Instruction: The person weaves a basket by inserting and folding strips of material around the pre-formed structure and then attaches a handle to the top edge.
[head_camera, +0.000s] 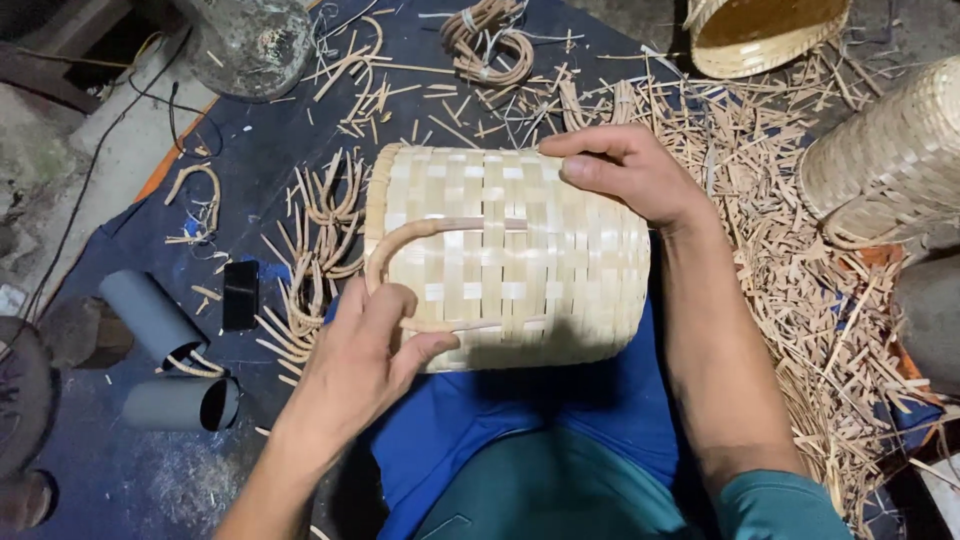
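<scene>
Between the hands, a woven basket lies sideways. Left hand pinches its handle; right hand grips its upper edge.

Pale woven bamboo basket lies on its side at the middle of the dark blue ground sheet, resting on the person's lap. Left hand on its near left rim, by the bent cane handle. Right hand on its far edge. Two grey plastic tubes near the sheet's left edge, small black phone just beside them. Loose bamboo offcuts heaped to the right; second round woven basket at the far right corner.
</scene>
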